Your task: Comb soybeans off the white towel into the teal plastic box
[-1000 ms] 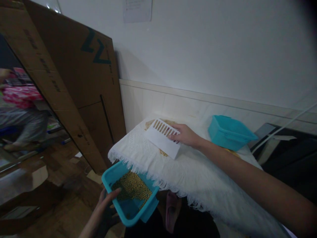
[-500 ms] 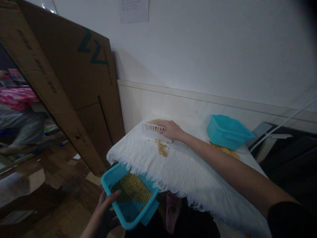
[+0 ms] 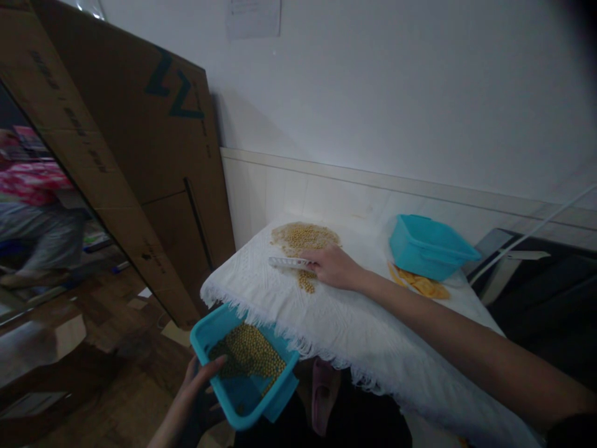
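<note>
Here's the right hand (image 3: 333, 266), its grip holding a slotted white plate (image 3: 283, 263), long edge running left to right over the desk (image 3: 347, 314)! The main heap of beans (image 3: 305, 236), nearer this hand, lies on the far side, a smaller patch (image 3: 306, 284) on the near side. Near and left, the left hand (image 3: 194, 384) holds a blue tub (image 3: 283, 398), partly under the fringe (image 3: 368, 380).

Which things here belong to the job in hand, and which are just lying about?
Job in hand:
Blue tub of beans, in the left hand
White slotted panel, in the right hand
Loose beans on the white cloth

Lying about, it seems:
Second blue tub
Cardboard box
</note>
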{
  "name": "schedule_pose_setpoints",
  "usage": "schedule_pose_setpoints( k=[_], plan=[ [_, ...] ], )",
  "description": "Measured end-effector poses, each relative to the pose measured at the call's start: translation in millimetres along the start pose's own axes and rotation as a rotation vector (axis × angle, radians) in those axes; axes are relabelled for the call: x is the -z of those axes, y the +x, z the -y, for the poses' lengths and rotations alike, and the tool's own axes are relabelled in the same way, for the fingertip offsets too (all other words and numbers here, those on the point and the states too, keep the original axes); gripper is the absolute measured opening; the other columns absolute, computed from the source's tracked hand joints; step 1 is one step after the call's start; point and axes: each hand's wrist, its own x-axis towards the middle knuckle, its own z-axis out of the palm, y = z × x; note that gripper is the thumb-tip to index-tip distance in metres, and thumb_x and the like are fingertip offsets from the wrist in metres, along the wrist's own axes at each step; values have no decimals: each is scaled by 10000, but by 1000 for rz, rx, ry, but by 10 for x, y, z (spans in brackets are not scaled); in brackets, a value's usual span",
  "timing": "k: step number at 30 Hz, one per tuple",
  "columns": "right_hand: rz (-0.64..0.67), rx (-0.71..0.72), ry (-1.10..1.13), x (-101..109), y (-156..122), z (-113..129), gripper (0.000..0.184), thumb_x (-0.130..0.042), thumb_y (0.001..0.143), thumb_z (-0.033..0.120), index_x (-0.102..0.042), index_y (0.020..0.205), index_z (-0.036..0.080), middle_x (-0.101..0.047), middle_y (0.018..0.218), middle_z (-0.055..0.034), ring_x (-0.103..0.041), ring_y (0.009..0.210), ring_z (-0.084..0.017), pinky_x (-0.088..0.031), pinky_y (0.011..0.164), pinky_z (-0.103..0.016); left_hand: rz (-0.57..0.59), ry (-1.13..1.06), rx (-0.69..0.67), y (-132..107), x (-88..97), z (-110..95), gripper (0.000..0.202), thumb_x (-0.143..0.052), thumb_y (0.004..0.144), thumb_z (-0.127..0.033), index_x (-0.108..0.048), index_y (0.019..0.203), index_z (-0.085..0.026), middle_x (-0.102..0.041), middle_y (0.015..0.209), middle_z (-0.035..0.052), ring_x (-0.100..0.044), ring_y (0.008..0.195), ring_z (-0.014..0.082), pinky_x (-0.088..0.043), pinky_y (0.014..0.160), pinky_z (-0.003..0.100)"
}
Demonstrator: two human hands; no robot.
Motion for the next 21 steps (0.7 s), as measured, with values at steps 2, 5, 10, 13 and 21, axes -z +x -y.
schedule_pose_setpoints(
  k=[2,5,10,13,21],
  plan=[
    [10,-1,-10,11,-60,16,234,-582,944,151,-774,1061,213,-799,922,-80,-701,837,-221,-396,698,-290,-8,19,-4,-14,-17,-6,783,-857,753,-337,-523,1460,-293,-793,1002,134,-801,770,359,-649,728,512],
    [16,0,-10,27,-128,12,239,-578,937,144,-777,1043,223,-796,890,-60,-695,811,-205,-378,675,-281,-17,33,-9,-44,-46,-18,762,-828,781,-324,-500,1468,-282,-771,871,88,-767,652,299,-641,659,447],
    [-32,-5,89,191,-171,-109,302,-579,921,111,-786,1106,229,-807,944,-64,-707,852,-207,-422,737,-292,-12,5,8,-75,-55,-34,771,-865,745,-315,-531,1439,-319,-770,921,75,-781,690,288,-635,658,400],
    [-91,-19,232,329,-176,-253,224,-629,903,156,-788,1056,198,-796,961,-68,-702,872,-206,-454,769,-297,-23,31,9,-60,-43,-28,721,-857,759,-334,-552,1412,-324,-778,1010,101,-799,745,309,-645,692,424],
    [119,43,624,124,-107,-522,242,-745,791,402,-724,808,162,-652,704,16,-586,671,-146,-428,609,-248,-7,-9,10,40,-14,41,739,-875,736,-296,-568,1408,-292,-801,1028,124,-810,796,344,-651,782,491]
  ],
)
